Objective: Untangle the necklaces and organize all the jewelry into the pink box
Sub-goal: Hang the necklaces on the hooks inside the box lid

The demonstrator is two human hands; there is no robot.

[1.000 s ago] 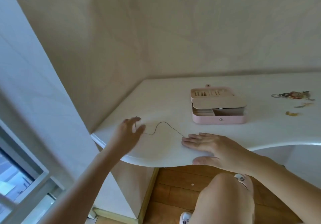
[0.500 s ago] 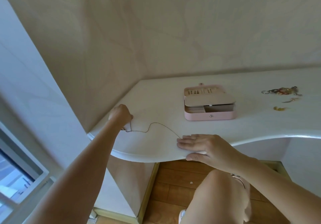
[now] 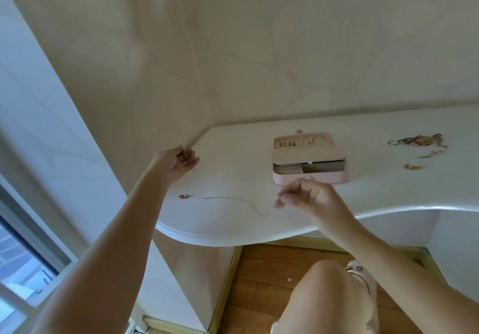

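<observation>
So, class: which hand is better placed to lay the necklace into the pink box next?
Probably the right hand: it hovers in front of the pink box, beside one necklace end. The left hand pinches the other end by the wall.

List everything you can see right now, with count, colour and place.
thin silver chain necklace: one, silver, on the table's near left, pendant at left end
pink rectangular jewelry box: one, pink, open, mid-table
tangled heap of mixed jewelry: one, silver, gold and red, table's far right
small gold jewelry pieces: two, gold, nearer than the heap
white curved table: one, white, against the wall
left hand: one, pinching the necklace's raised end, left table corner
right hand: one, fingers curled, before the box; hold unclear
</observation>
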